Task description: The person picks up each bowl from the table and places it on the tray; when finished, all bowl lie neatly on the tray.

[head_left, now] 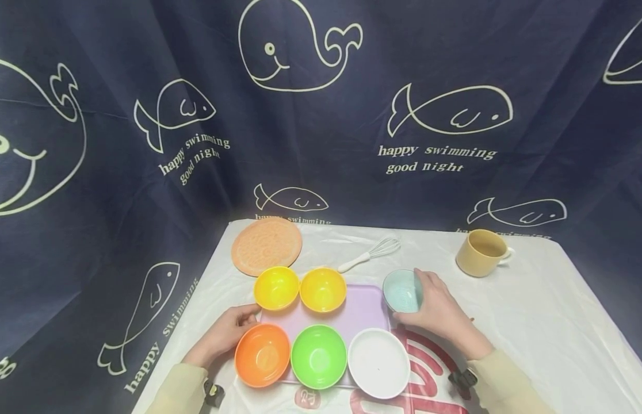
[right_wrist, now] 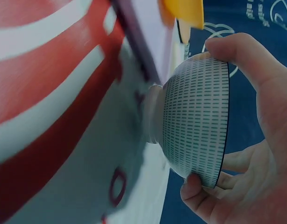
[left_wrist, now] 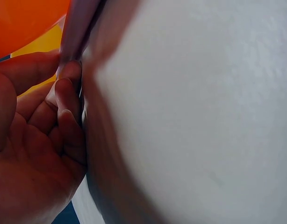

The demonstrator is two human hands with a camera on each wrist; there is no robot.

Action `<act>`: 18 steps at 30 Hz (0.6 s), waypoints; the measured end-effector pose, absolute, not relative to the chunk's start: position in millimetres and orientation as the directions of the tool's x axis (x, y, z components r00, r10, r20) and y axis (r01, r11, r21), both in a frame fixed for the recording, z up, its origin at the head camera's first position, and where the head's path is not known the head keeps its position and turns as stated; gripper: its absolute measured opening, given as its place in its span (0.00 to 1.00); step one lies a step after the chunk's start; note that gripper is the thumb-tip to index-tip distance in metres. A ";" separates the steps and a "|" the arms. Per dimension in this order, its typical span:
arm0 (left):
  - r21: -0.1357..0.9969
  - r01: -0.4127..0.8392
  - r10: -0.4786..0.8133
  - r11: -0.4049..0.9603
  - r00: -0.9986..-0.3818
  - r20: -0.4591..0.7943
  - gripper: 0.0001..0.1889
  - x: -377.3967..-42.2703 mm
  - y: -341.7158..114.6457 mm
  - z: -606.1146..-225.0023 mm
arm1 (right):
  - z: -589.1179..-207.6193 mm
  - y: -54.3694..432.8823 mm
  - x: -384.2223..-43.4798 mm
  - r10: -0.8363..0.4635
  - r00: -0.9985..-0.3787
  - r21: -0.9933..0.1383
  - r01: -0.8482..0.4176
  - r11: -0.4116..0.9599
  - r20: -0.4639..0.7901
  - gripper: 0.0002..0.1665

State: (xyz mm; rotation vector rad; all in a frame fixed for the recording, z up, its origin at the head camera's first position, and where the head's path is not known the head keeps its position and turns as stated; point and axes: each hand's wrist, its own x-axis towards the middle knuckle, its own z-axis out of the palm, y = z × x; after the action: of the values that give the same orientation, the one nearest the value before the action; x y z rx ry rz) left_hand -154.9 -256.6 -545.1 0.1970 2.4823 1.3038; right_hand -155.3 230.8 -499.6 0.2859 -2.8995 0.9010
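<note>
My right hand (head_left: 439, 305) grips a light blue bowl (head_left: 401, 291) by its rim, at the right edge of a purple tray (head_left: 365, 307). In the right wrist view the bowl's outside (right_wrist: 195, 116) shows a pattern of small green dashes, with thumb and fingers on opposite sides of the rim. My left hand (head_left: 229, 330) pinches the left edge of the tray, with the thumb above and fingertips below in the left wrist view. Two yellow bowls (head_left: 276, 289) stand along the tray's back; an orange bowl (head_left: 262, 355), a green bowl (head_left: 318, 357) and a white bowl (head_left: 379, 363) line its front.
Behind the tray lie a round orange-brown board (head_left: 266, 246) at the left and a whisk (head_left: 371, 255) with a white handle. A tan mug (head_left: 481, 253) stands at the back right. A white cover with red print (head_left: 430, 368) lies over the table; a dark blue curtain (head_left: 352, 144) hangs behind.
</note>
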 end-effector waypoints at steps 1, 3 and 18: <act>0.819 -0.025 0.273 0.573 -0.937 -0.220 0.24 -155.0 -256.8 -545.3 | -497.9 226.1 -157.6 -0.160 -0.978 -0.555 -0.207 0.805 0.134 0.72; 0.818 -0.019 0.276 0.574 -0.937 -0.215 0.24 -155.3 -257.1 -545.8 | -495.2 217.3 -162.5 -0.177 -0.976 -0.566 -0.218 0.795 0.128 0.71; 0.811 -0.032 0.266 0.584 -0.937 -0.228 0.24 -153.3 -256.3 -542.1 | -499.7 172.5 -181.9 -0.261 -0.964 -0.580 -0.239 0.779 0.047 0.71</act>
State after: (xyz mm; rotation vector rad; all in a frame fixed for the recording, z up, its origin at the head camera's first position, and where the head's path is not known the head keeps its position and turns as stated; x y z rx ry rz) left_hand -153.3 -256.3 -542.1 0.1905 2.4921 1.2854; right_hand -181.9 172.5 -499.7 0.4215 -2.9968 0.9690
